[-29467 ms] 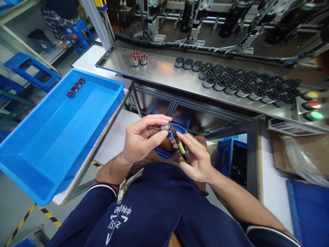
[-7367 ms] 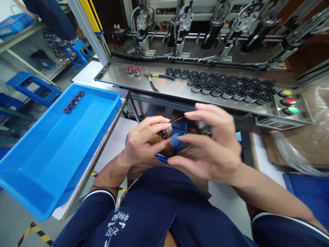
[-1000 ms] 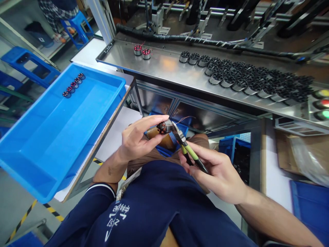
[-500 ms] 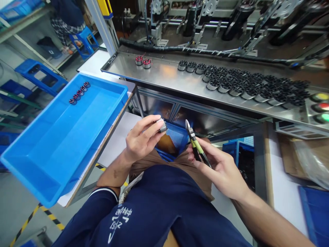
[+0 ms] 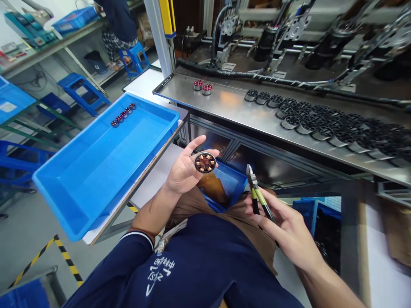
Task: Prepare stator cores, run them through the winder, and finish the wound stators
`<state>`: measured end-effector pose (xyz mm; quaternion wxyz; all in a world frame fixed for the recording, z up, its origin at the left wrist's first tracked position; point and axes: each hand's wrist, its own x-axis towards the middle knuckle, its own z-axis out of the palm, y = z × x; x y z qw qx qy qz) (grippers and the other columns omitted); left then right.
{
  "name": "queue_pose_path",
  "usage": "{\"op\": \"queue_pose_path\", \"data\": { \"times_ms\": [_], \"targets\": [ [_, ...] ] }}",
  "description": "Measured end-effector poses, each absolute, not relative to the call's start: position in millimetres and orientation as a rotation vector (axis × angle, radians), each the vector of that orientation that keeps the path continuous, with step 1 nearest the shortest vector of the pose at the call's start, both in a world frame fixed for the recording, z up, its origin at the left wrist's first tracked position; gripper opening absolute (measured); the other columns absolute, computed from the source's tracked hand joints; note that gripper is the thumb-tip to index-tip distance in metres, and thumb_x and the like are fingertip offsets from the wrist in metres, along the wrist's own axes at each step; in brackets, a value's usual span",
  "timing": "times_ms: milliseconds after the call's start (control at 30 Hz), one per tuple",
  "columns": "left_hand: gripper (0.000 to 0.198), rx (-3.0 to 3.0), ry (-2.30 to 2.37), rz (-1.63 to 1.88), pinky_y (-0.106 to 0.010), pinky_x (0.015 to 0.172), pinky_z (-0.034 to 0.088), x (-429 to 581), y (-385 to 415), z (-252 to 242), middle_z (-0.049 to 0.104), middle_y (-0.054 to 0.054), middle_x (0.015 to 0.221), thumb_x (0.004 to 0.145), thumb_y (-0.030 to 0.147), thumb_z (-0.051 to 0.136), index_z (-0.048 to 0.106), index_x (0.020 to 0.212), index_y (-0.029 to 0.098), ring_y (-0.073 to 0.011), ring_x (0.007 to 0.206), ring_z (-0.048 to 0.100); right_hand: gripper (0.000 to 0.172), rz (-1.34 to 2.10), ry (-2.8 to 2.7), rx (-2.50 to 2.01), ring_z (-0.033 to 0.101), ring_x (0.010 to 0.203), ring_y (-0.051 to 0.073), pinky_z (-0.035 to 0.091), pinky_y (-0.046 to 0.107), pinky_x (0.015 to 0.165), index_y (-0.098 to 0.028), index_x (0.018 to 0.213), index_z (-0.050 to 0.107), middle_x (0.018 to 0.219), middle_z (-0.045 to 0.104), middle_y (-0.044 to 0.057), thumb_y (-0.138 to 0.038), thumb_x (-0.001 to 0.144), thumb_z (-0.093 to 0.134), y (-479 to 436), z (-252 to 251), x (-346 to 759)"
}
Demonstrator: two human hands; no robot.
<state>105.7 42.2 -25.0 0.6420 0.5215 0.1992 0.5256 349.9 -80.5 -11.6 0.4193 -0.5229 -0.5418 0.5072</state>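
Between the thumb and fingers of my left hand (image 5: 184, 171) is a round motor stator (image 5: 205, 163), its copper-wound face turned up towards me; the index finger stretches away from it. My right hand (image 5: 282, 218) is wrapped around the yellow-and-black handles of cutting pliers (image 5: 258, 192), whose jaws point up and away from me. The pliers and the stator are apart. Left of my hands stands a blue tray (image 5: 96, 171) with several red-and-black wound stators (image 5: 123, 115) in a row near its far end.
On the metal ledge (image 5: 224, 96) ahead are two red-wound stators (image 5: 202, 87) and, to the right, many black-topped ones (image 5: 321, 122). Machinery (image 5: 266, 42) stands behind the ledge. A blue bin (image 5: 224, 182) is below my hands. Another person (image 5: 120, 25) sits at the far left.
My left hand has turned the stator from side-on to face-up, and its index finger has lifted away. My right hand still holds the pliers. The whole view has swung left.
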Motion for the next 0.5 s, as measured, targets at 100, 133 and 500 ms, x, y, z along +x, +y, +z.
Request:
{"op": "queue_pose_path", "data": {
  "times_ms": [100, 133, 500],
  "targets": [
    [0.067, 0.887, 0.488, 1.193, -0.03, 0.083, 0.06, 110.0, 37.9, -15.0, 0.076, -0.004, 0.105, 0.069, 0.051, 0.086, 0.059, 0.126, 0.027, -0.0179, 0.086, 0.075, 0.051, 1.238, -1.508, -1.316, 0.071, 0.086, 0.019, 0.061, 0.034, 0.08, -0.023, 0.137, 0.058, 0.107, 0.071, 0.008, -0.029, 0.087, 0.064, -53.6, -1.7, 348.3],
    [0.066, 0.825, 0.516, 1.19, -0.03, 0.082, 0.059, 111.4, 37.1, -13.3, 0.076, -0.004, 0.102, 0.065, 0.047, 0.089, 0.062, 0.121, 0.025, -0.0179, 0.084, 0.075, 0.054, 1.163, -1.592, -1.33, 0.071, 0.088, 0.021, 0.06, 0.037, 0.084, -0.023, 0.139, 0.057, 0.109, 0.071, 0.009, -0.03, 0.086, 0.063, -35.2, 4.5, 347.5],
    [0.059, 1.12, 1.458, 1.222, -0.035, 0.085, 0.056, 11.1, 59.2, -5.6, 0.072, -0.004, 0.098, 0.055, 0.017, 0.089, 0.067, 0.11, 0.017, -0.0181, 0.085, 0.071, 0.048, 0.131, -2.083, -2.081, 0.063, 0.113, 0.034, 0.045, 0.037, 0.084, -0.01, 0.131, 0.066, 0.124, 0.067, 0.025, -0.031, 0.089, 0.055, 195.7, 45.2, 302.4]
  ]
}}
